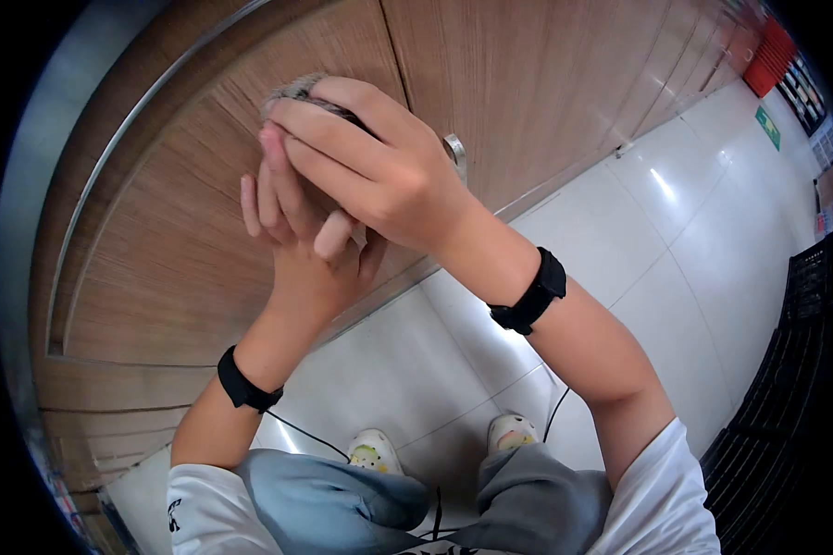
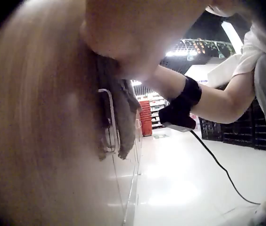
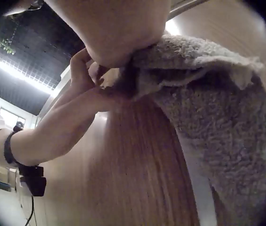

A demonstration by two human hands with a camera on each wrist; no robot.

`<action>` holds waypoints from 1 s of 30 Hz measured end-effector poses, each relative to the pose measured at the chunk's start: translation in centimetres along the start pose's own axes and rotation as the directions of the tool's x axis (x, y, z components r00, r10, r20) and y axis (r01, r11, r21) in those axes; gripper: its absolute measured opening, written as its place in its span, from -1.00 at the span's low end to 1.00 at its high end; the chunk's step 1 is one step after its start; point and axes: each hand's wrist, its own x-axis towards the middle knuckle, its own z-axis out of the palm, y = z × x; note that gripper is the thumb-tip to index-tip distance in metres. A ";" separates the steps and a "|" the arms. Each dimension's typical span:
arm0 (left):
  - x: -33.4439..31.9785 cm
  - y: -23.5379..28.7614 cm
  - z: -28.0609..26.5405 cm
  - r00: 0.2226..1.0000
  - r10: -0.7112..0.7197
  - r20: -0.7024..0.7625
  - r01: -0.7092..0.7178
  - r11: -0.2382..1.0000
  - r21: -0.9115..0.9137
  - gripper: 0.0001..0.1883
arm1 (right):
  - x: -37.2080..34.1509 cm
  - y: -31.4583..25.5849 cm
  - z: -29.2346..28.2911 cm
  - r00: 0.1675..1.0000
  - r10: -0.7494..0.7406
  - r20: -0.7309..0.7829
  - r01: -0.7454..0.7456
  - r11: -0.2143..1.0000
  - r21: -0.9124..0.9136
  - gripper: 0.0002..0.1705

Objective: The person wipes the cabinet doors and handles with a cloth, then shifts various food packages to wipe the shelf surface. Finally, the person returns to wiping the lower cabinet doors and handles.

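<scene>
A grey, fluffy cloth (image 3: 227,127) hangs in folds beside the wooden panel in the right wrist view. My right hand (image 1: 379,166) holds it with curled fingers; in the head view only a bit of the cloth (image 1: 298,87) shows past the fingertips. Just below, my left hand (image 1: 292,217) reaches up to the same bunched part, its fingertips against the right hand's fingers. Seen from the left wrist, the cloth (image 2: 126,120) droops under the blurred left hand (image 2: 123,42). Much of the left hand's grip is hidden behind the right hand.
A wood-grain cabinet front (image 1: 157,268) stands close before the hands, with a metal handle (image 1: 455,153) at the right. White floor tiles (image 1: 657,250) lie below. Black crates (image 1: 777,398) line the right side. Cables run from both wrist straps.
</scene>
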 end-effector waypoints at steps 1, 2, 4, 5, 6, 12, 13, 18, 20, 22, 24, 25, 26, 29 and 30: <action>-0.6 -0.1 -0.1 1.000 -0.003 -0.001 0.003 1.000 0.004 -0.51 | 0.1 0.1 0.0 1.000 -0.009 -0.007 0.009 1.000 -0.014 -0.67; -1.6 0.0 -0.2 0.997 0.004 0.083 -0.006 1.000 0.021 -0.52 | -0.6 0.0 0.0 1.000 -0.016 -0.005 0.016 1.000 -0.010 -0.67; -3.3 0.6 0.2 0.983 -0.007 0.183 0.001 0.999 0.032 -0.58 | -3.3 -0.4 -0.3 0.991 0.012 0.133 0.000 0.996 -0.093 -0.70; -4.1 0.6 0.4 0.982 -0.006 0.187 0.000 1.000 0.031 -0.58 | -4.3 -0.6 -0.7 0.991 0.016 0.132 -0.004 0.996 -0.092 -0.70; -4.7 0.5 0.6 0.964 0.041 0.262 -0.045 0.999 0.012 -0.53 | -4.9 -0.9 -1.2 0.981 0.063 0.185 -0.037 0.989 -0.140 -0.71; -3.0 0.1 -0.4 0.938 0.084 0.337 -0.088 0.996 -0.005 -0.50 | -4.5 -0.7 -0.9 0.968 0.132 0.212 -0.090 0.976 -0.198 -0.71; -2.0 0.1 -0.6 0.947 0.061 0.315 -0.068 0.998 0.011 -0.49 | -3.5 -0.4 -0.8 0.974 0.142 0.178 -0.107 0.975 -0.193 -0.70; 1.8 -0.5 -0.5 0.991 0.063 0.117 -0.061 0.998 -0.022 -0.45 | -0.3 0.3 -0.7 0.985 0.153 0.083 -0.126 0.956 -0.264 -0.65; 0.9 0.2 -0.4 0.983 0.042 0.178 -0.038 0.999 -0.027 -0.47 | -1.3 0.4 -1.1 0.979 0.164 0.118 -0.127 0.955 -0.269 -0.64; 0.0 1.3 0.0 0.959 0.011 0.283 0.009 0.998 -0.067 -0.53 | -3.3 0.5 -2.5 0.956 0.220 0.193 -0.165 0.950 -0.266 -0.63; -0.9 1.9 0.8 0.938 0.048 0.343 -0.011 0.994 -0.106 -0.55 | -5.8 0.7 -3.2 0.944 0.247 0.217 -0.182 0.943 -0.279 -0.63; -1.2 2.1 1.3 0.911 0.086 0.404 -0.028 0.989 -0.148 -0.58 | -6.6 0.9 -3.2 0.930 0.278 0.241 -0.204 0.935 -0.291 -0.64; -1.3 2.3 1.7 0.924 0.073 0.376 -0.010 0.986 -0.166 -0.60 | -7.1 1.3 -3.2 0.929 0.278 0.243 -0.203 0.935 -0.292 -0.64; 1.0 2.0 1.4 0.946 0.063 0.318 -0.007 0.985 -0.172 -0.59 | -5.6 1.6 -3.3 0.938 0.266 0.224 -0.208 0.945 -0.251 -0.63; 2.0 1.9 1.2 0.945 0.062 0.320 -0.006 0.985 -0.172 -0.59 | -4.3 1.9 -3.1 0.947 0.262 0.183 -0.209 0.941 -0.266 -0.62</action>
